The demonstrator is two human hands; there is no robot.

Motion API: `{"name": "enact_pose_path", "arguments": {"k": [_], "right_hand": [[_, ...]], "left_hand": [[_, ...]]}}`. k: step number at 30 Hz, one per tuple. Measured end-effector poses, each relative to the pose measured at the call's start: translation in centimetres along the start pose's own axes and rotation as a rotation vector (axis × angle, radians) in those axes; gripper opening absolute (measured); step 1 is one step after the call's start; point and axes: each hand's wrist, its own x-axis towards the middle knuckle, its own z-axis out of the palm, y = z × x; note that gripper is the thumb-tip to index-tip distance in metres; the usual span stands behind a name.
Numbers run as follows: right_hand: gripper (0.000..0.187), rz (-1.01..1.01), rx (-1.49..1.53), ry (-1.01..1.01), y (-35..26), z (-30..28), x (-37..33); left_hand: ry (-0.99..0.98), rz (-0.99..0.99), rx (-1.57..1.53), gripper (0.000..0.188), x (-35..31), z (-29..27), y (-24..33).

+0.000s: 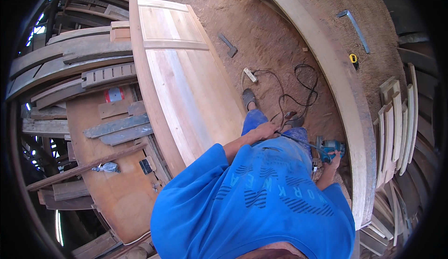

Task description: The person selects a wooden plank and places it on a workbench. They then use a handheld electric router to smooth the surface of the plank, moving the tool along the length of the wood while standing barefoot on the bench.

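Over brown ground (266, 35), the right hand (334, 159) grips a teal power tool (332, 146).

Reddish-brown, dusty floor (210, 11); on it lie a dark grey hammer-shaped tool (230, 49), a white oblong power strip (250, 75) and a looping black cable (283, 93).

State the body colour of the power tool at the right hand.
The power tool has a teal body, seen best in the head view.
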Motion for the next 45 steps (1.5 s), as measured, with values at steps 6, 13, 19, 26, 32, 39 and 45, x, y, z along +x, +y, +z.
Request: {"name": "enact_pose_path", "arguments": {"k": [6, 13, 19, 26, 32, 39, 45], "right_hand": [[0.012, 0.012, 0.077, -0.057, 0.2, -1.6, 2.7], [0.004, -0.022, 0.221, 0.01, 0.4, 0.7, 0.4], [0.016, -0.104, 0.315, -0.051, 2.2, -1.2, -0.9], [0.024, -0.151, 0.231, 0.139, 2.4, -0.7, -4.9], [0.022, -0.24, 0.42, 0.333, 4.2, -1.3, -8.7], [0.005, -0.592, 0.742, 0.414, 7.6, -2.0, -17.0], [0.036, -0.924, 0.89, 0.597, 7.2, -3.4, -23.9]], "left_hand": [[0.017, 0.032, -0.086, 0.036, 0.2, -1.2, 1.2], [-0.068, 0.026, 0.009, 0.033, 1.6, -1.9, 0.4], [-0.194, -0.034, 0.08, 0.032, 1.9, -7.1, 4.6], [-0.247, 0.189, 0.188, 0.035, 4.0, -5.5, -0.2], [-0.429, 0.41, 0.364, 0.041, 8.1, -5.0, -3.2], [-0.552, 0.682, 0.497, 0.051, 13.2, -6.5, -2.5], [-0.649, 0.81, 0.591, 0.05, 16.5, -8.9, 5.6]]}}
